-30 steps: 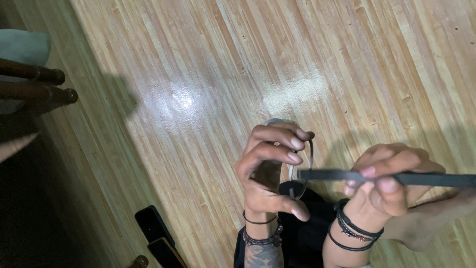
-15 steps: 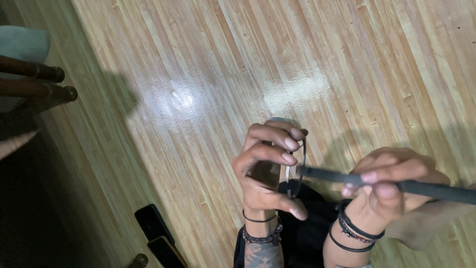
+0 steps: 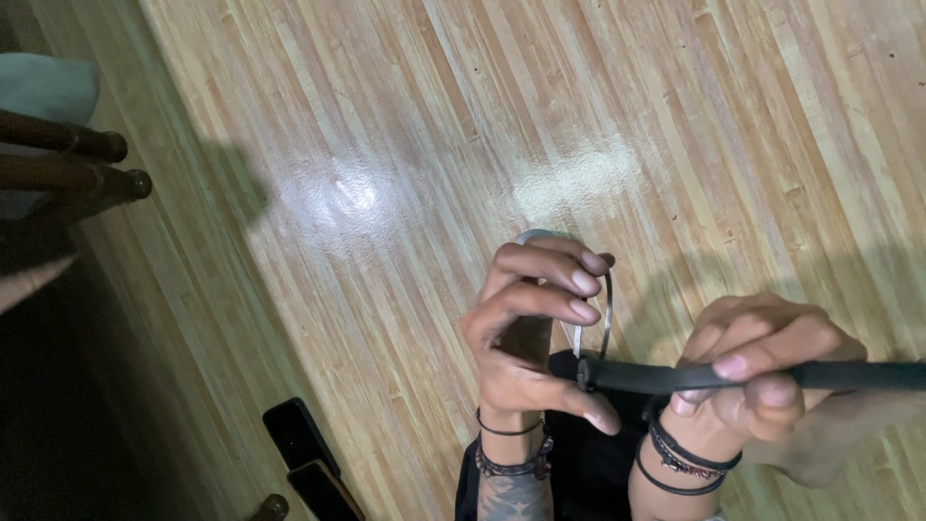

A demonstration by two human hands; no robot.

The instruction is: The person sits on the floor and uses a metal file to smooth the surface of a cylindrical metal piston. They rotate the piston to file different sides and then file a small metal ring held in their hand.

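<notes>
My left hand (image 3: pixel 529 328) is curled around a small clear glass-like object with a round metal rim (image 3: pixel 606 307); its fingers wrap over the top and the thumb sits underneath. My right hand (image 3: pixel 762 371) grips a long black rod-shaped tool (image 3: pixel 675 376) that lies level, and the tool's left tip meets the rim just below my left fingers. Both wrists wear dark bands and bracelets. Most of the clear object is hidden behind my left fingers.
A glossy light wooden floor (image 3: pixel 463 145) with two bright light reflections lies below. Dark wooden chair legs (image 3: pixel 77 164) and a pale cushion (image 3: pixel 43 87) are at the left edge. Two dark phones (image 3: pixel 307 453) lie on the floor at lower left.
Both hands have drifted slightly down and left in view. The black tool has shifted a little lower, with its tip staying against the rim.
</notes>
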